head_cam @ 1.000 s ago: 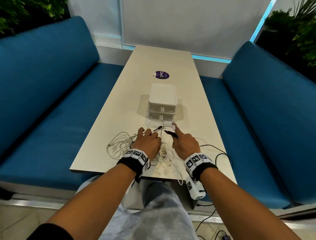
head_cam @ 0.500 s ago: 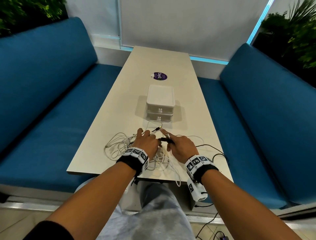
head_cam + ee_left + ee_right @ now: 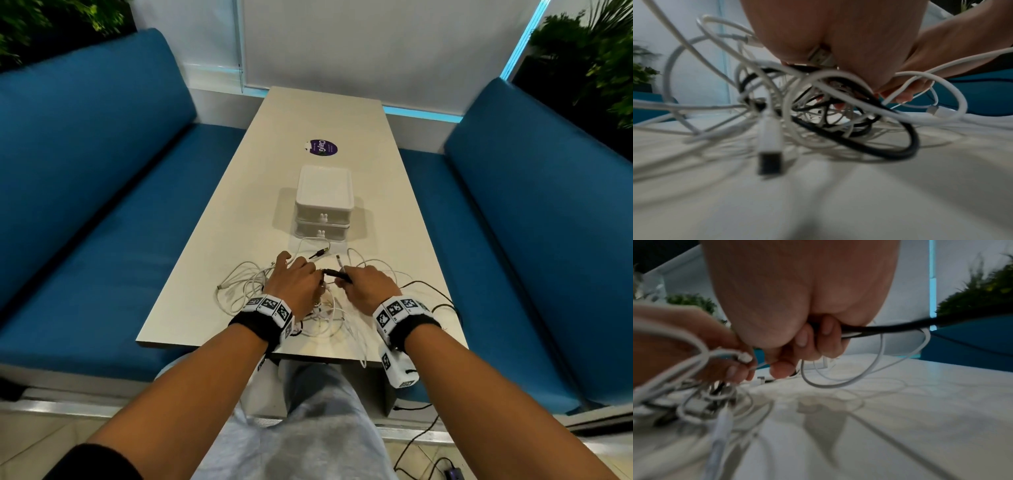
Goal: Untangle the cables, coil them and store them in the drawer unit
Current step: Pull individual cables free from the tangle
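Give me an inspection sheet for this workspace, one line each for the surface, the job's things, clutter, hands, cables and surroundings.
Surface: long pale table, with a round purple sticker beyond the drawers.
Job's things: white drawer unit, two drawers, both closed; tangle of white cables at the near edge, not yet coiled.
Clutter: nothing seen.
Hands: left hand rests on the tangle, what its fingers grip cannot be told; right hand grips the black cable.
Cables: black and white ones are knotted together; one white cable hangs over the near edge; another black cable lies on the floor.
Surroundings: blue benches on both sides, plants in the corners.
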Action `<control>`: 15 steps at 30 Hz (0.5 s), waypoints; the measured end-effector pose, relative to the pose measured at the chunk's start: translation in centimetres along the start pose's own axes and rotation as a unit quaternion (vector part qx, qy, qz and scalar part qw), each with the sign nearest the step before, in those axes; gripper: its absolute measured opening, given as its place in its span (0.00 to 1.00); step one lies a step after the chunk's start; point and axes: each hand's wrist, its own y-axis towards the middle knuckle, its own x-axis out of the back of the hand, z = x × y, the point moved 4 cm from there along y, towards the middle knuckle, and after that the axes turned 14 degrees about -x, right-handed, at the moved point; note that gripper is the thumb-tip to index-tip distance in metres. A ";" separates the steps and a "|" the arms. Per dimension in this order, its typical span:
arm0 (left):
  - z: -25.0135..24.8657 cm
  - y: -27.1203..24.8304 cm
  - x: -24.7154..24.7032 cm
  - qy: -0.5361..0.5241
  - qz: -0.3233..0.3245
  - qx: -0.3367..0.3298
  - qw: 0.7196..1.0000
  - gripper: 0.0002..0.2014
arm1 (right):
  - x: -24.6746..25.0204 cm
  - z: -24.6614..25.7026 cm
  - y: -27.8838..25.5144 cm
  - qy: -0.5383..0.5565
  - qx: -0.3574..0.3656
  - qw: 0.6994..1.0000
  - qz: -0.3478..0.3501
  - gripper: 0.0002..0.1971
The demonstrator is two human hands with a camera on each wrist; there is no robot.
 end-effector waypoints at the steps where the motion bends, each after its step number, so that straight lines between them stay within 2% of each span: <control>1: 0.2 0.0 0.1 0.000 -0.015 -0.002 1.000 0.10 | 0.3 -0.5 0.3 0.005 -0.010 1.000 -0.004 0.13; 6: 0.5 0.0 0.7 -0.033 -0.027 0.015 0.999 0.11 | 0.9 -1.5 1.0 0.043 -0.068 0.997 0.006 0.13; 15: 0.6 -0.3 0.9 -0.043 -0.003 0.024 0.999 0.15 | 0.9 -1.4 1.1 0.101 -0.108 0.989 0.008 0.15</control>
